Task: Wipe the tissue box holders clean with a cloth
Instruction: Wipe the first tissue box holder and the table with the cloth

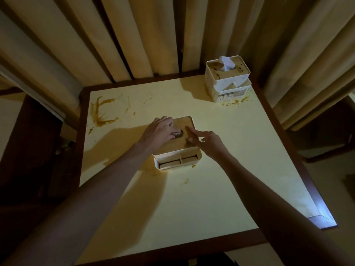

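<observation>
Near tissue box holder (177, 144) sits mid-table, white body, wooden lid (182, 129) with an oval slot. Open compartments along its near side, split by dividers.

Left hand (158, 132) lies over the lid's left part, fingers curled at the slot, pinching a small pale scrap of tissue (175, 134) there. Right hand (206, 140) rests on the lid's right part, index finger stretched toward the slot, fingertip touching the wood; the other fingers loosely bent, holding nothing.

Second tissue box holder (227, 79) stands at the far right corner of the table, well apart from the first. White, speckled with dark spots on top and sides, a white tissue (226, 63) sticking up from its lid. A printed label shows on its lower front.

Table (211, 189) has a pale yellow top with a dark wooden frame. Brown smears (101, 114) mark the far left area; smaller brown splashes lie beside the base of the far holder and near the front of the near one.

Beige curtains (134, 35) hang behind the table. Light is dim.
</observation>
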A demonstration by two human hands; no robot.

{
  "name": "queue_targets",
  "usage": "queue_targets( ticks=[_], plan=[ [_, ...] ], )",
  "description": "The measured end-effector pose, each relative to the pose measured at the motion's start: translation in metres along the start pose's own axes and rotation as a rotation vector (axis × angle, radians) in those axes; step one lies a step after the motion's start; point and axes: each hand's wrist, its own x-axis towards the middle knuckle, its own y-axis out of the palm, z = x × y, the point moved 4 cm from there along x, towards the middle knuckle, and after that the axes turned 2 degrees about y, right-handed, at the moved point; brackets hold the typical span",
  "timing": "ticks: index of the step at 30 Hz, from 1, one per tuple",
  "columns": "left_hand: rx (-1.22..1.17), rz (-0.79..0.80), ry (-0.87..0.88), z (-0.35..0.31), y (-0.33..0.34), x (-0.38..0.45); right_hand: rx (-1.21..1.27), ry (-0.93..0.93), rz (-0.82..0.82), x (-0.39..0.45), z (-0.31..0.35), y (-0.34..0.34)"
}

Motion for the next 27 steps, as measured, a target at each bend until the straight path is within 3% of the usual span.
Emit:
queue_targets(
  ticks=[8,16,19,27],
  plan=[
    [0.191,-0.044,0.176,0.0,0.008,0.007,0.025,0.007,-0.001,0.003,-0.003,0.002],
    [0.088,-0.141,0.229,0.007,0.009,0.011,0.066,-0.006,-0.007,0.004,-0.004,0.003],
    [-0.095,-0.121,0.116,0.013,-0.002,0.01,0.079,-0.011,-0.002,0.004,-0.004,0.002],
    [-0.513,-0.023,-0.383,0.031,-0.025,-0.006,0.061,-0.022,-0.007,0.004,-0.003,0.002]
  ],
)
